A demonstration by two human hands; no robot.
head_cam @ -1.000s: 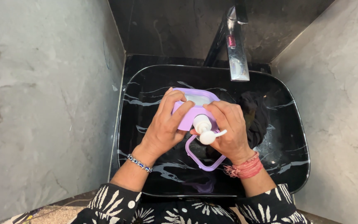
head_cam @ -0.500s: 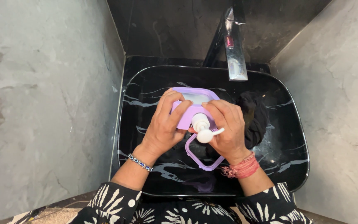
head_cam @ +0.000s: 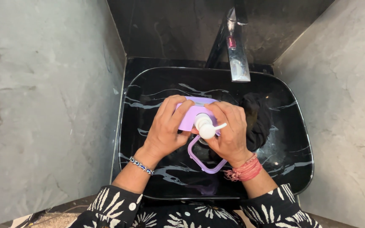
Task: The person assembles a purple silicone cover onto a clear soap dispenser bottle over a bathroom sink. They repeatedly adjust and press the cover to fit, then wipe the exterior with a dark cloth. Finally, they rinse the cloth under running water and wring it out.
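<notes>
— Head view, looking straight down: what are the two hands doing?

— Both grip one thing at the centre of the frame. The left hand (head_cam: 167,128) wraps its fingers over the top left of a lilac plastic holder (head_cam: 193,116), closed around its edge. The right hand (head_cam: 231,131) curls around the holder's right side, closed on it too, just beside a white pump dispenser (head_cam: 205,128) that stands in the holder with its nozzle pointing right.

— Anything else on that holder?

— A lilac loop-shaped frame (head_cam: 205,162) hangs from its lower end, between the two wrists, toward the bottom of the frame.

— And around the hands?

— A beaded bracelet (head_cam: 141,165) sits on the left wrist, red thread bands (head_cam: 246,170) on the right. Everything is held above a black marbled sink basin (head_cam: 148,97) that fills the middle of the frame. A dark cloth (head_cam: 256,120) lies in the basin, just right of the right hand. A metal tap (head_cam: 237,55) reaches over the basin's upper edge. Grey stone walls (head_cam: 43,105) rise on the left and right sides.
</notes>
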